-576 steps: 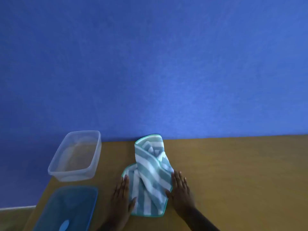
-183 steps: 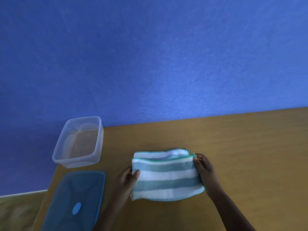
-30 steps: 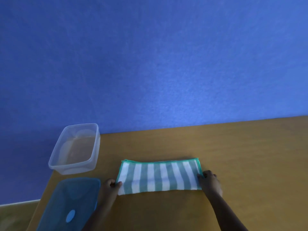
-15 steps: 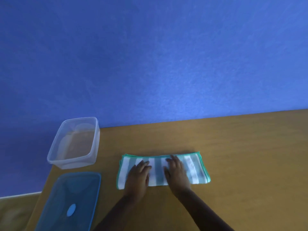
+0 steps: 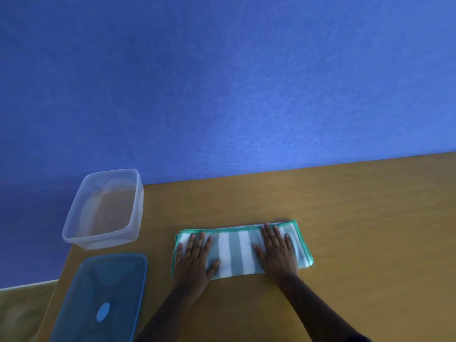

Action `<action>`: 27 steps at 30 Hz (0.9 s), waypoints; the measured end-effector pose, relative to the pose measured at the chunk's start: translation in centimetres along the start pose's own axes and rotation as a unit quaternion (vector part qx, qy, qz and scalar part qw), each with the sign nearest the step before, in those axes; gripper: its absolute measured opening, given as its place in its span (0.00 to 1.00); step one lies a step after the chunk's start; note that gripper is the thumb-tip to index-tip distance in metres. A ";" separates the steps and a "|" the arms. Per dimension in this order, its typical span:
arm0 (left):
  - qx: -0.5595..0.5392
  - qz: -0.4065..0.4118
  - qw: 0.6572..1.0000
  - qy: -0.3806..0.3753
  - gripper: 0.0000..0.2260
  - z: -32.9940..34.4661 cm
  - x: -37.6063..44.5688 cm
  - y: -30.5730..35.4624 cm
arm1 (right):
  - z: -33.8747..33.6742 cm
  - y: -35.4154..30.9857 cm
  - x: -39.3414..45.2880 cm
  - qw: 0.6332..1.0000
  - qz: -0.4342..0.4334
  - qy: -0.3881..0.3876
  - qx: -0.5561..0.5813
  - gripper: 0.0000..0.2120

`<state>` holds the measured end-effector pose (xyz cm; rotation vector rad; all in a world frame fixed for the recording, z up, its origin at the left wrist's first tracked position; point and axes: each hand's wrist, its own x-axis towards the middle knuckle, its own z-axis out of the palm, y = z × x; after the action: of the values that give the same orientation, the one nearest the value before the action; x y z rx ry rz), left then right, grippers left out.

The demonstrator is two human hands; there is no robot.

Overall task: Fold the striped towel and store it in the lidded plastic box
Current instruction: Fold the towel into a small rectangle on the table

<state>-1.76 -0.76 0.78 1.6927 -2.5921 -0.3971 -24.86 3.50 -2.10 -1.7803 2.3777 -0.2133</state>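
Note:
The striped towel [image 5: 237, 251], white and grey-green with a teal hem, lies folded into a long flat band on the wooden table [image 5: 345, 218]. My left hand [image 5: 195, 257] presses flat on its left end, fingers spread. My right hand [image 5: 277, 250] lies flat on its right part, fingers spread. Neither hand grips the cloth. The clear plastic box [image 5: 81, 233] stands open and empty at the table's back left corner. Its blue lid [image 5: 98, 297] lies flat in front of the box, near the left edge.
A blue wall [image 5: 222, 82] rises directly behind the table. The table's left edge runs just beside the box and lid, with floor [image 5: 17, 314] below it. Bare wood stretches to the right of the towel.
Over the last half second my hands slid apart from the towel's middle toward its ends. A second ago they held the towel's two ends by the lower corners.

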 end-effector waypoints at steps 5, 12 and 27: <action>-0.011 -0.058 0.997 0.040 0.37 0.0 -0.3 -0.7 | -0.7 1.7 0.4 0.999 0.040 -0.016 -0.013 0.33; -0.053 -0.124 0.990 0.051 0.52 1.0 -0.1 -2.3 | -1.3 2.6 0.0 0.997 0.074 -0.026 0.010 0.31; -0.068 -0.143 0.986 0.057 0.56 0.7 -1.5 -2.5 | -3.8 3.6 -2.2 0.957 0.274 0.045 0.088 0.30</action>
<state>1.02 -0.22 -0.24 1.9790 -2.1931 -0.4559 -28.45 6.64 0.97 -1.0013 2.7040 -0.4181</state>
